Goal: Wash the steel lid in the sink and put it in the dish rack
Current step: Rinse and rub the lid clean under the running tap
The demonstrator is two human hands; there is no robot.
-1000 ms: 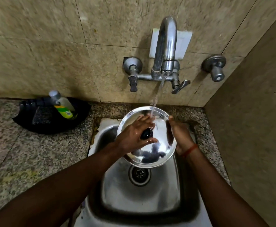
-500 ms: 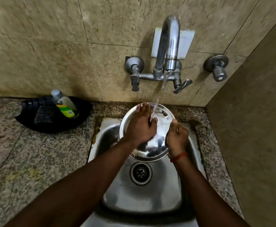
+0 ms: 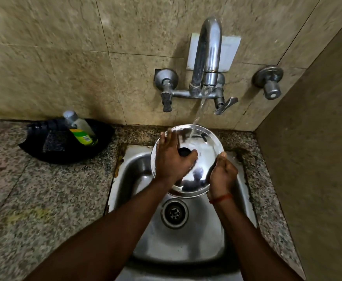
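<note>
The steel lid [image 3: 204, 157] is held over the far half of the sink [image 3: 186, 244], tilted, with its knob side facing up toward the camera. A stream of water [image 3: 198, 112] falls from the tap [image 3: 207, 57] on the tiled wall and strikes the lid near its far rim. The left hand [image 3: 171, 159] is laid flat across the left part of the lid, fingers spread and extended toward the far rim, thumb resting just beside the black knob [image 3: 184, 152]; the hand is open and pressed against the surface, not closed around anything. The right hand [image 3: 222, 176] is closed on the lid's right near rim, thumb on top and fingers curled beneath, and an orange thread is seen at that wrist. The drain [image 3: 174, 212] is exposed in the basin, below the lid's near edge. On the granite worktop [image 3: 44, 199], at the far edge to the left of the sink, a black tray [image 3: 64, 157] is noted against the wall. A bottle [image 3: 80, 129] with a green and yellow label leans in it, beside a dark scrub pad [image 3: 54, 141]. Two valve handles are fixed on the wall to either side of the tap. A dish rack is not identified in this view.
</note>
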